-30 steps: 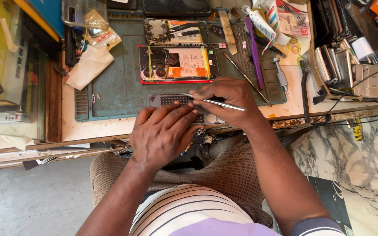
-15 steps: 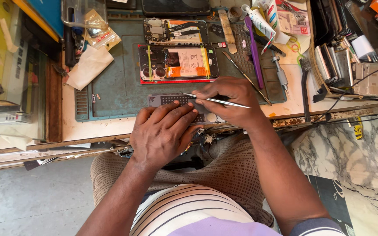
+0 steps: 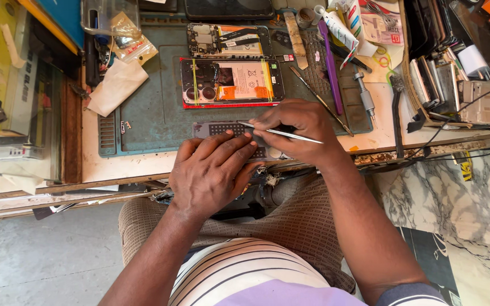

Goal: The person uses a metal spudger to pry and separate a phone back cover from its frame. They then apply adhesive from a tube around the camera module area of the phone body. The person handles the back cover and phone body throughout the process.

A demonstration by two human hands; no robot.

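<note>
The right hand (image 3: 299, 122) pinches a pair of thin metal tweezers (image 3: 282, 134) between thumb and fingers, closed around them, their points aimed left onto a small grey part (image 3: 228, 131) — a flat piece with a perforated grid, lying at the near edge of the green work mat (image 3: 148, 107). The left hand (image 3: 214, 170) lies palm down with its fingers spread and only loosely curled, their tips pressing the grey part's near edge to steady it; it grips nothing. So the part sits directly under both hands, between the left fingertips and the tweezer points, and much of it is covered.

Just beyond the hands lies an opened phone (image 3: 231, 82) with its back off, battery and camera rings showing, on a red frame. A second stripped phone body (image 3: 225, 38) lies farther up the mat. By my reading the phones are well into being taken apart, while the fine work on the grey part is mid-way (what exactly the tweezers touch is too small to tell).

To the right rest a purple pry tool (image 3: 330, 65), a screwdriver (image 3: 364, 96) and a thin probe (image 3: 319, 99). A white cloth (image 3: 117, 85) lies left of the mat.
</note>
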